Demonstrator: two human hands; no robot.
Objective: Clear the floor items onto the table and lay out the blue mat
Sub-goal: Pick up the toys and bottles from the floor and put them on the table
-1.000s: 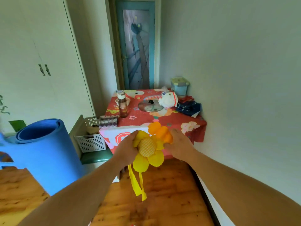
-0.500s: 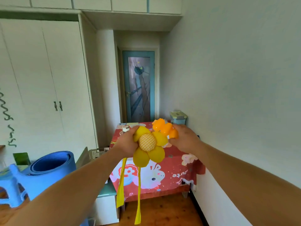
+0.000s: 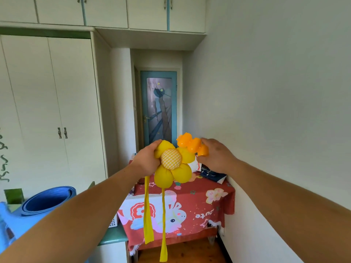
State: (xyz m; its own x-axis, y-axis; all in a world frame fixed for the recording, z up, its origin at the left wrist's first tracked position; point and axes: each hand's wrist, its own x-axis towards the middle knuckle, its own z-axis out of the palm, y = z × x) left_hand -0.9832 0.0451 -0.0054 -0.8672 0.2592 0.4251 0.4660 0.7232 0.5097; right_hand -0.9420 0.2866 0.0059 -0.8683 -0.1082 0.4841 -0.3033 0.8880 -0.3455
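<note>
My left hand (image 3: 147, 161) grips a yellow fabric flower (image 3: 173, 164) by its left petals; two yellow ribbons hang down from it. My right hand (image 3: 216, 157) holds an orange plastic toy (image 3: 191, 144) just right of the flower. Both are held up in front of me, above the table with the red cartoon cloth (image 3: 191, 204). The rolled blue mat (image 3: 45, 201) stands at the lower left, partly hidden by my left forearm.
A dark blue cloth item (image 3: 212, 174) lies on the table near the right wall. A white perforated basket (image 3: 113, 222) sits on a green-topped low cabinet (image 3: 114, 235) left of the table. A blue plastic stool (image 3: 5, 223) stands beside the mat. White wardrobe doors fill the left; a teal door lies behind the table.
The view has tilted upward, so the ceiling cupboards show and the floor has dropped out of sight. Both hands have risen with the flower and the orange toy, closer to the table.
</note>
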